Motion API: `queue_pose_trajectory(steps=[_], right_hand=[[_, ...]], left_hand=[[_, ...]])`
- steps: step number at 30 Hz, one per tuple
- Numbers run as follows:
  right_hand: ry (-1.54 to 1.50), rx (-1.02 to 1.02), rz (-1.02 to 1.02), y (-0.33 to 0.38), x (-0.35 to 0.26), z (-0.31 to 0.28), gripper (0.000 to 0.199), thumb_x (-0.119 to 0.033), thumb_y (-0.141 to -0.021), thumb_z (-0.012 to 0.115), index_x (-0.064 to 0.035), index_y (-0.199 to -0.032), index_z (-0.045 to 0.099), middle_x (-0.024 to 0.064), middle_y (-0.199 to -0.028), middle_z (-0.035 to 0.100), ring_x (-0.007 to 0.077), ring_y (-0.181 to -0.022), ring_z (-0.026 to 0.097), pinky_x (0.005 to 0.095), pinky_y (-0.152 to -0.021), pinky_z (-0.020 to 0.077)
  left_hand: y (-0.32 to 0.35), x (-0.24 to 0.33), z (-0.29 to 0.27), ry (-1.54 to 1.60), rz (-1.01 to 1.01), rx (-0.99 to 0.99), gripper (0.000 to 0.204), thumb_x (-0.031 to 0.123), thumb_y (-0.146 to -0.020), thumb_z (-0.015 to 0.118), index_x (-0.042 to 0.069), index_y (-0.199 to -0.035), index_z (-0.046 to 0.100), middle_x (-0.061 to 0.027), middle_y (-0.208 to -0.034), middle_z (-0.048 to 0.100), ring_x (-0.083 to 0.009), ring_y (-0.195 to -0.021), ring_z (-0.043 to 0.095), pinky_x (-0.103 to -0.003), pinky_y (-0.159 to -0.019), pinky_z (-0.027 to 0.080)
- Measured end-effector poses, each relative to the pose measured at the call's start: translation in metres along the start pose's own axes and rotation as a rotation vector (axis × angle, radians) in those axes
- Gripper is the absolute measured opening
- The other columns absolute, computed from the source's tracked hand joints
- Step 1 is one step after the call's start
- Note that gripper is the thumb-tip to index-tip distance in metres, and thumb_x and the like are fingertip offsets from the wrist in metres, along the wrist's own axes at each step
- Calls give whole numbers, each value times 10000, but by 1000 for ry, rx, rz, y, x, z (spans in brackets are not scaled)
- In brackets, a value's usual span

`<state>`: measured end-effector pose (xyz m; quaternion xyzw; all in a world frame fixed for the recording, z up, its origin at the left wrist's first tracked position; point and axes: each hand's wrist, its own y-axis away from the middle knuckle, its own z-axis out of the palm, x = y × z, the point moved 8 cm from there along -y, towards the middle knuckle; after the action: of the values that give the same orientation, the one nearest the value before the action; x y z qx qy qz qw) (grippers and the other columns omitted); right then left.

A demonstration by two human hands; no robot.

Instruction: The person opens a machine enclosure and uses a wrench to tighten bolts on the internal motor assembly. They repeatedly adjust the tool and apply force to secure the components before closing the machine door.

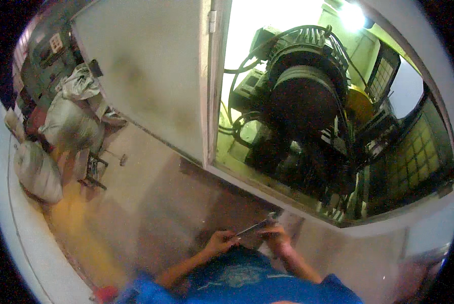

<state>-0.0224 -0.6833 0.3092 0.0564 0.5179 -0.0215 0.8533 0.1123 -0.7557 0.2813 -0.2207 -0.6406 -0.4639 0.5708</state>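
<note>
A slim metal wrench slants up to the right in front of my lap, its wider head at the upper right end. My left hand is closed round its lower end. Just below the head is my right hand, its fingers bent inward toward the tool. Blur and dim light hide whether those fingers touch the wrench or pinch something small. Both forearms come out of blue sleeves, above dark blue trousers.
Beyond my hands, an open machine housing holds a large dark motor with a round drum, cables and a bright lamp. A pale door panel stands at its left. Stuffed white sacks and a small metal frame lie on the left floor.
</note>
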Motion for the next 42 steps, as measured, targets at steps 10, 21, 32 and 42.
queue_pose_trajectory(steps=[10,21,32,42], right_hand=[[465,346,25,-60,-34,-8,321,-68,-606,625,-30,-915,547,71,-893,563,167,-838,513,288,-739,401],[1108,813,84,-58,-45,-90,353,-127,-469,674,-10,-778,549,128,-792,549,243,-736,519,324,-618,422],[1550,681,393,-52,0,-169,542,-423,-572,560,-53,-961,487,183,-917,484,329,-875,430,431,-714,357],[1767,567,-98,-101,-74,-99,403,-240,-568,620,-93,-933,531,138,-914,526,305,-819,498,375,-712,405]], left_hand=[[-66,66,-33,-490,241,-91,185,179,-684,520,36,-797,547,-155,-733,542,-293,-675,525,-351,-590,411],[-104,208,-89,-707,698,194,174,104,-689,547,7,-831,520,-144,-889,510,-292,-860,481,-350,-735,396],[-141,273,-89,-841,788,436,196,9,-659,502,-34,-849,487,-194,-1012,443,-360,-989,397,-428,-831,329],[-175,266,-91,-1075,586,576,287,86,-665,514,-12,-932,485,-163,-914,509,-322,-953,435,-457,-887,225]])
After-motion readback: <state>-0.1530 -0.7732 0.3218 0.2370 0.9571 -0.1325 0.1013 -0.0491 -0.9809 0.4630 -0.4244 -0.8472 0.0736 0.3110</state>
